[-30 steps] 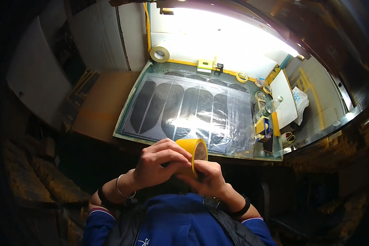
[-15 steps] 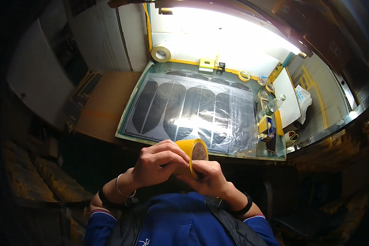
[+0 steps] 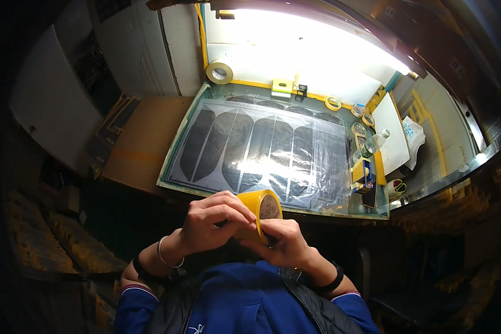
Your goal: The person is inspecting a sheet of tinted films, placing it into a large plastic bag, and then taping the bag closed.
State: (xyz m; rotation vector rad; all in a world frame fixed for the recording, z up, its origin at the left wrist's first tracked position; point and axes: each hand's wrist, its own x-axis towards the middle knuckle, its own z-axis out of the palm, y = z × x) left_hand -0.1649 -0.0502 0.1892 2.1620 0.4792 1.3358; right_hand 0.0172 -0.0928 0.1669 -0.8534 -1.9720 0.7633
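A wide roll of yellow tape (image 3: 251, 198) is held up between my hands in front of the table's near edge. My left hand (image 3: 214, 220) presses against its left side, fingers bent and closed on it. On the right, my right hand (image 3: 283, 240) grips the roll's rim, the thumb near the core opening. My fingers hide the lower part of the roll. Beyond them, a clear film sheet with dark elongated panels (image 3: 234, 145) lies flat on the glass-topped table (image 3: 175, 186), shining under the lamp.
At the table's right edge stand a clear bottle (image 3: 372, 143), a blue and yellow tape dispenser (image 3: 363, 173) and scissors (image 3: 398, 186). A large tape roll (image 3: 219, 72), a yellow box (image 3: 281, 87) and a small tape roll (image 3: 333, 103) line the back. Cardboard (image 3: 145, 139) lies left.
The yellow roll has turned slightly in my fingers. Both hands keep nearly the same place and hold.
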